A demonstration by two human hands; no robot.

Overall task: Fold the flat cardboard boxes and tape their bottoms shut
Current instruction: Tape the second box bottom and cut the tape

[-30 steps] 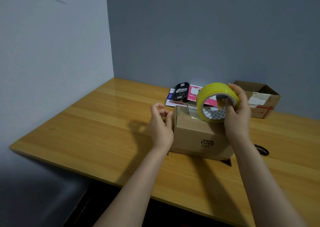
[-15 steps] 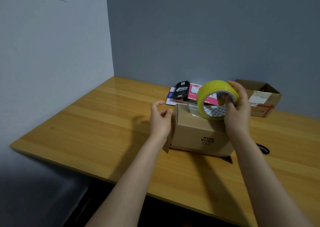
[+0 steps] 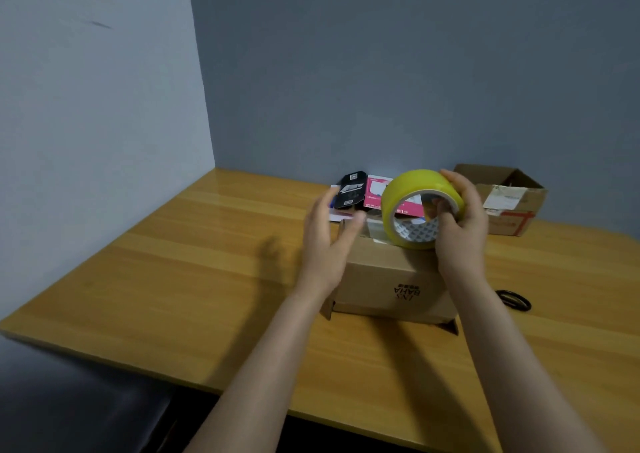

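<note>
wooden table, reading left to right. The left hand has fingers straight and spread, holding nothing, over the left end of the cardboard box. It's motion-blurred, so I can't tell if the fingertips touch the top. The box sits mid-table, upside down going by the print, long axis left-right. The tape roll stands on edge on the box top, toward its right end. The right hand clamps it, thumb in the core, fingers over the rim.

Key relation: the roll lies right of the left hand with the box top between them, so I'd say the left hand is nearer for pressing tape down.

A glossy strip left of the roll looks like laid tape. Its end and the seam are hidden. Flap corners poke out below.
</note>
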